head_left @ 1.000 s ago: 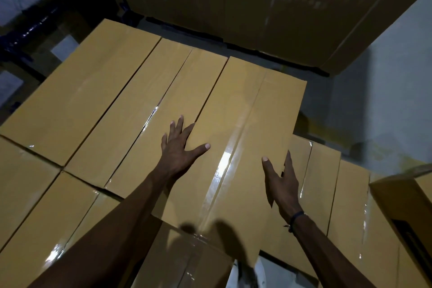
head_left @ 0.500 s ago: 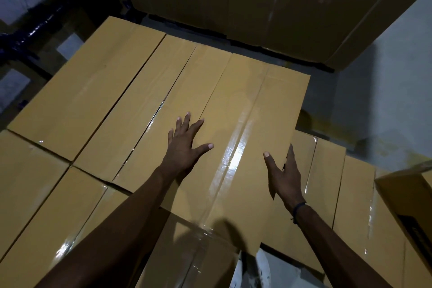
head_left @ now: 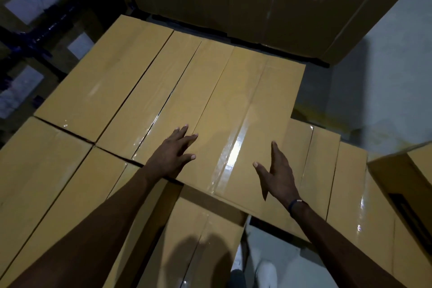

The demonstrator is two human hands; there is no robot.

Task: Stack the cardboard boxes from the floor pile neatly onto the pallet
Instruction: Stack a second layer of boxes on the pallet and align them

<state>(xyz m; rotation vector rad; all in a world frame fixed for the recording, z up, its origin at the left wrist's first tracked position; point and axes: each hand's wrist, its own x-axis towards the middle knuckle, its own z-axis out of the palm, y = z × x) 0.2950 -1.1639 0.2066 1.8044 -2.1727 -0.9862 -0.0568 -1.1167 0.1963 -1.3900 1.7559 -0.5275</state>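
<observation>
Dim warehouse floor (head_left: 385, 82) shows grey off to the far right of my hands, and a tall dark wall of stacked cartons (head_left: 257, 2) stands across the back, well beyond my reach. Blue racking (head_left: 35, 37) sits in shadow far out past my left side.

All the boxes I see are taped shut, so I cannot tell what is in them. The long cardboard box (head_left: 238, 119) I am working lies flat on top of the layer, directly under and between my two hands. My left hand (head_left: 171, 155) rests flat on its top near the left edge, fingers straight and slightly spread; that grip is wide and holds nothing. My right hand (head_left: 277, 169) stands edge-on at the box's right side, fingers straight, thumb out toward the tape seam (head_left: 230, 154); also a wide grip, and I cannot tell if the palm touches the box wall.

The box's long axis runs away from me and a little to the right, near end by my wrists, far end toward the dark cartons. It lies parallel to the neighbouring boxes (head_left: 145, 100) just left of my left hand, touching or nearly so along the seam. Lower boxes (head_left: 336, 170) lie right of my right hand, and another (head_left: 411, 175) sits tilted at the far right. One more box (head_left: 187, 241) lies below my forearms, with my white shoe (head_left: 266, 273) beside it. A dark band (head_left: 297, 204) circles my right wrist.
</observation>
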